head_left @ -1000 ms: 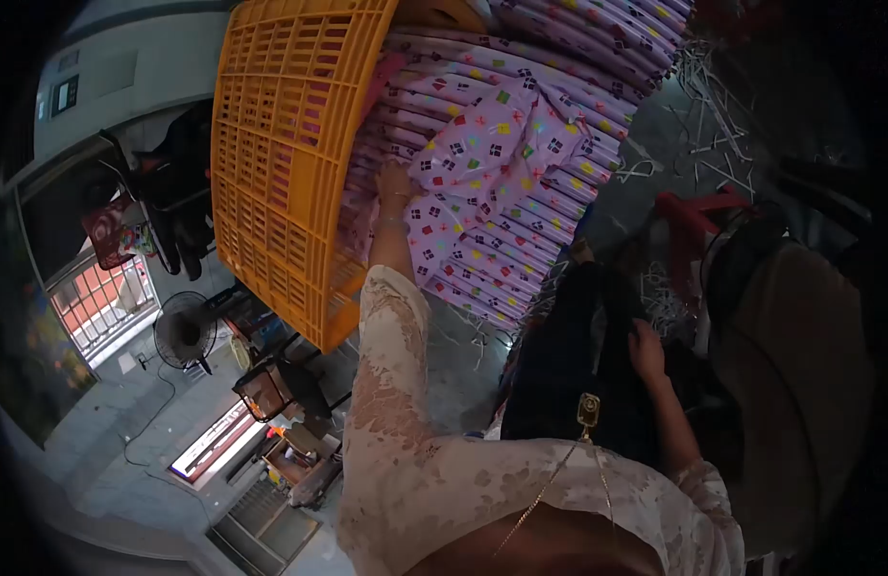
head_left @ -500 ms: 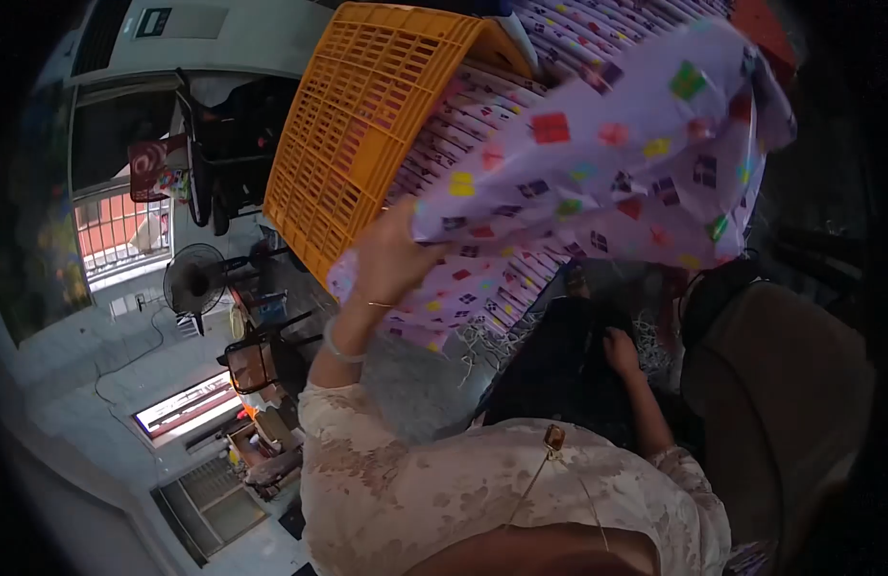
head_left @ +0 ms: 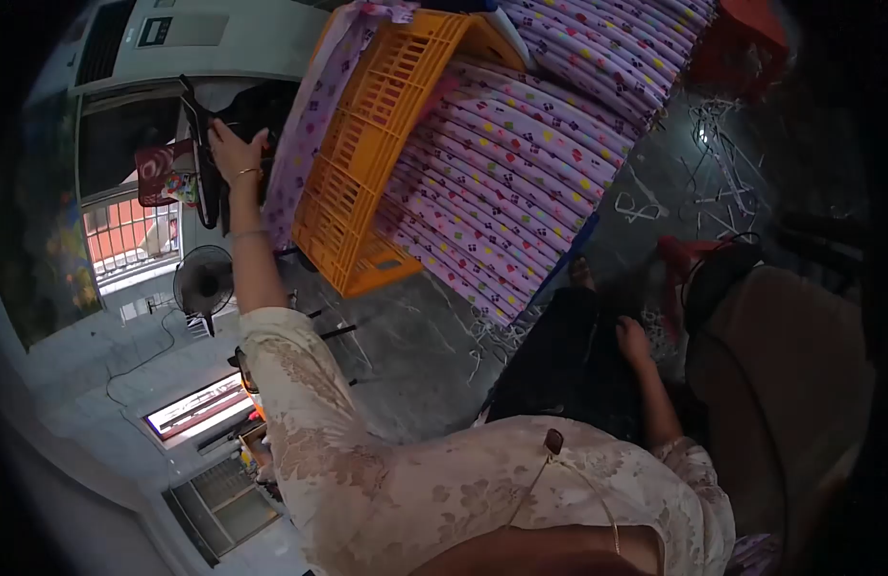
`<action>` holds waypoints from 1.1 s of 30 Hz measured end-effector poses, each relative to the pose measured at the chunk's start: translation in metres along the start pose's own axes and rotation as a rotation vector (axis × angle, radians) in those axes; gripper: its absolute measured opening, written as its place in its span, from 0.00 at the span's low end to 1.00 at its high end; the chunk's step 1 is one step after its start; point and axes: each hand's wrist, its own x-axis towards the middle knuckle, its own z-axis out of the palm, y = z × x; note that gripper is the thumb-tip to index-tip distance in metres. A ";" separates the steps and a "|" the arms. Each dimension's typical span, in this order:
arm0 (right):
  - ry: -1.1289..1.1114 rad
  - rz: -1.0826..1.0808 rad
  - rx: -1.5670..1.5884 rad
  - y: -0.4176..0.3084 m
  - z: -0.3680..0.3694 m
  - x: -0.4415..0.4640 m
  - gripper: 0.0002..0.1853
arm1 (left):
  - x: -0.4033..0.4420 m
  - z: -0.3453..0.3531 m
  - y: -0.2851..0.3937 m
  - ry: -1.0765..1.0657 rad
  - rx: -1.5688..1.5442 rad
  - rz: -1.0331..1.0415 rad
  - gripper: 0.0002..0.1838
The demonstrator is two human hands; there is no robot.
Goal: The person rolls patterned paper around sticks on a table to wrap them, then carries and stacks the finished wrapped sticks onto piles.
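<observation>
My left hand (head_left: 236,154) is stretched out at the upper left, fingers apart and holding nothing. Beside it, a lilac sheet (head_left: 314,134) printed with small coloured gift boxes hangs over the outer side of an orange plastic crate (head_left: 353,173). The crate lies tilted against a large spread of similar lilac printed sheets (head_left: 521,163), overlapped in close rows with their edges showing. My right hand (head_left: 633,340) rests by my dark-clothed leg, empty, its fingers loosely extended.
White strip scraps (head_left: 722,163) litter the grey floor (head_left: 415,336). A red plastic object (head_left: 746,48) is at the top right, and a brown seat (head_left: 780,384) is to my right. A black fan (head_left: 204,278) and a red basket (head_left: 161,173) stand at left.
My left hand has let go of the lilac sheet and moved up and left. That sheet has gone from over the rows to the crate's outer side. My right hand stays near my leg.
</observation>
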 end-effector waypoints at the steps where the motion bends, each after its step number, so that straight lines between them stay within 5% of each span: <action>1: -0.021 0.023 0.013 0.001 0.001 -0.002 0.16 | -0.017 0.011 0.029 0.177 -0.187 0.137 0.28; 4: 0.066 0.027 0.126 0.011 0.016 -0.007 0.17 | -0.118 -0.006 0.148 0.157 -0.553 0.676 0.10; 6: 0.107 0.045 0.157 0.025 0.032 -0.007 0.17 | -0.186 0.016 0.185 -0.197 -0.598 1.089 0.14; 7: 0.082 0.065 0.174 0.027 0.040 -0.009 0.17 | -0.220 0.025 0.201 -0.209 -0.602 1.183 0.10; 9: 0.103 0.097 0.247 0.026 0.047 -0.013 0.18 | -0.279 0.072 0.207 -0.560 -0.599 1.133 0.16; 11: 0.087 0.135 0.281 0.023 0.055 -0.017 0.18 | -0.326 0.108 0.201 -1.143 -0.247 1.016 0.17; 12: 0.097 0.151 0.296 0.024 0.061 -0.019 0.18 | -0.335 0.105 0.211 -1.168 -0.236 1.029 0.17; 14: 0.092 0.182 0.301 0.031 0.079 -0.022 0.17 | -0.350 0.096 0.233 -1.640 0.113 1.117 0.18; 18: 0.190 0.173 0.330 0.019 0.079 -0.039 0.17 | -0.407 0.064 0.261 -1.114 -0.631 1.110 0.18; 21: 0.248 0.244 0.392 0.005 0.072 -0.058 0.16 | -0.416 0.009 0.291 -1.201 -0.828 1.190 0.20; 31: 0.805 0.667 0.542 -0.025 0.109 -0.171 0.16 | -0.425 -0.058 0.367 -0.626 -0.926 2.004 0.25; 33: 0.711 0.728 0.596 -0.026 0.133 -0.185 0.16 | -0.422 -0.063 0.366 -0.625 -0.724 2.099 0.26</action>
